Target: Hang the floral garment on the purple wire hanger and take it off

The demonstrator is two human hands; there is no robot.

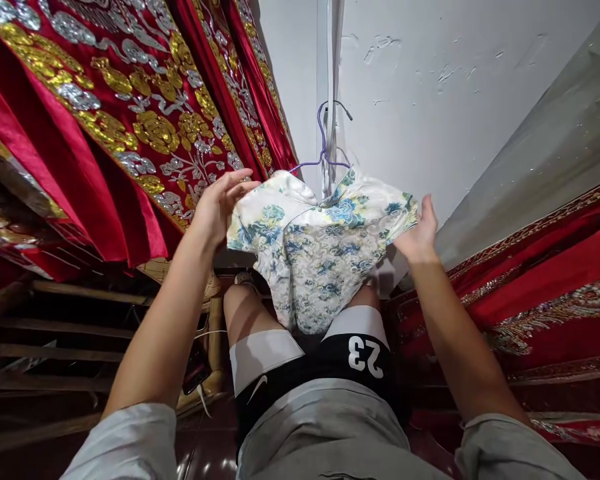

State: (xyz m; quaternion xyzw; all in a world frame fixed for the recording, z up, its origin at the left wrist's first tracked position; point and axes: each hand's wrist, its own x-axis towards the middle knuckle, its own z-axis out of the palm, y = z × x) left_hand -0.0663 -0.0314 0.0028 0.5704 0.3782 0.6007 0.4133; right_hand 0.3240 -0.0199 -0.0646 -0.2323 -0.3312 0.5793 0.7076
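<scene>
A short-sleeved shirt (330, 267), white with blue, green and yellow flowers, is on a purple hanger (323, 152) in front of the person, its lower edge above the person's knees. The hanger's neck and hook rise out of the collar beside a pale upright strip on the white wall (415, 60); whether the hook is caught on anything is hard to tell. The left hand (223, 203) is at the sleeve on its own side, its fingers stretched loosely along the edge and its thumb hidden, so I cannot tell whether it grips the cloth. The right hand (420, 230) is at the other sleeve, partly behind the cloth, with a digit pointing up beyond the edge; its grip cannot be told either. At left hang red cloths (157, 130) covered in gold and silver flowers, the nearest close to the left hand. At right, more red cloth (555, 287) with beaded trim shows below a sheer grey cover (540, 160). Lower left are wooden slats (70, 351) and a white cord (203, 401). The person wears a grey top (325, 427) and black-and-white shorts (325, 363) marked 23.
</scene>
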